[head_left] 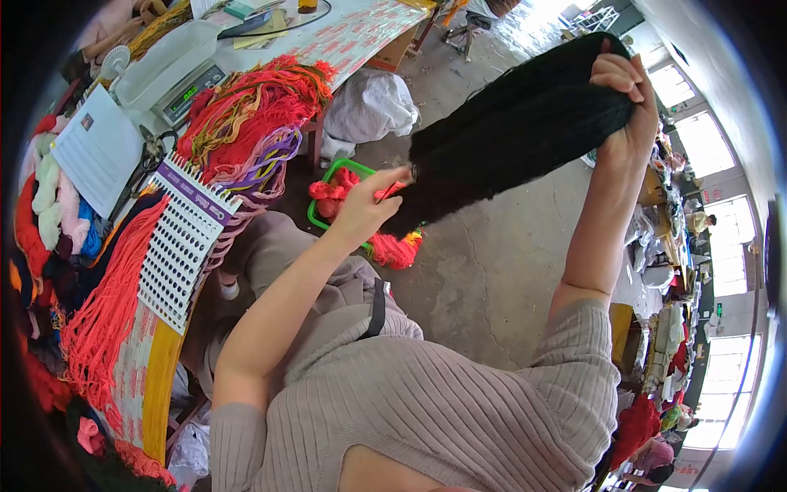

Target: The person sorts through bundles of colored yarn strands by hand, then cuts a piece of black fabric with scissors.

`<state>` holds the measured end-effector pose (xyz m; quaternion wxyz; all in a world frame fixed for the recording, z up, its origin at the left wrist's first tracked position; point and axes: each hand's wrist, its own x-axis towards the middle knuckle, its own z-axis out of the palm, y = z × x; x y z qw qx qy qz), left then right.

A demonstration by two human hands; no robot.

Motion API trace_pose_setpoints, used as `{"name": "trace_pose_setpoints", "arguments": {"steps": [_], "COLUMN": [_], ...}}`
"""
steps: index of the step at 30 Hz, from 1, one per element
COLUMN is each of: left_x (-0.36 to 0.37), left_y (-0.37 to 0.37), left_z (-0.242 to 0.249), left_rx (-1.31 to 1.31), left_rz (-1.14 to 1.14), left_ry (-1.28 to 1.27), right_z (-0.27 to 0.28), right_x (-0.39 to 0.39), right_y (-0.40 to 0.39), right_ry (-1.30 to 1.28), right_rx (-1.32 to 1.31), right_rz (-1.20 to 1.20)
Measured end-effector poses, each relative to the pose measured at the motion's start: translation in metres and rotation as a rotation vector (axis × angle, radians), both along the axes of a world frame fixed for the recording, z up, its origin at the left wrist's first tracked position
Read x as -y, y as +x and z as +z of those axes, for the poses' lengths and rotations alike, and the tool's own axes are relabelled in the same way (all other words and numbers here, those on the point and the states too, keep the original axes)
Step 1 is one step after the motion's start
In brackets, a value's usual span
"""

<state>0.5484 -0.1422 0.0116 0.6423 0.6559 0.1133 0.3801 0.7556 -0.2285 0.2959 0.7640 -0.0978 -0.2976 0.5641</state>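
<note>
A thick hank of black yarn stretches between my two hands, above the floor. My right hand is raised at the upper right, its fingers wrapped round the looped end of the hank. Lower down, my left hand is closed at the hank's near end; what its fingertips pinch is partly hidden. Below that hand sits a green basket with coral-red yarn in it. Red and yellow yarn shows just beneath the black strands.
On the table at left lie red yarn hanks, a shade card, scissors, a printed sheet and a digital scale. A white sack stands on the floor. Other people work in the background.
</note>
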Motion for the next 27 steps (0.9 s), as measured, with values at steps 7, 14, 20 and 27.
{"name": "trace_pose_setpoints", "arguments": {"steps": [7, 14, 20, 27], "left_x": [-0.009, -0.006, -0.024, -0.026], "left_y": [0.015, -0.001, -0.012, -0.022], "left_z": [0.027, -0.011, -0.092, -0.081], "left_rx": [-0.077, 0.187, 0.205, 0.170], "left_rz": [-0.240, -0.178, 0.173, 0.175], "left_ry": [-0.347, -0.942, -1.430, -1.114], "right_z": [0.018, 0.014, 0.023, 0.044], "right_x": [-0.028, -0.033, -0.021, -0.018], "right_y": [0.025, 0.037, 0.031, 0.015], "right_ry": [0.046, -0.098, 0.063, 0.176], "right_rx": [0.038, 0.211, 0.325, 0.352], "right_rz": [-0.049, 0.206, 0.365, 0.461]}}
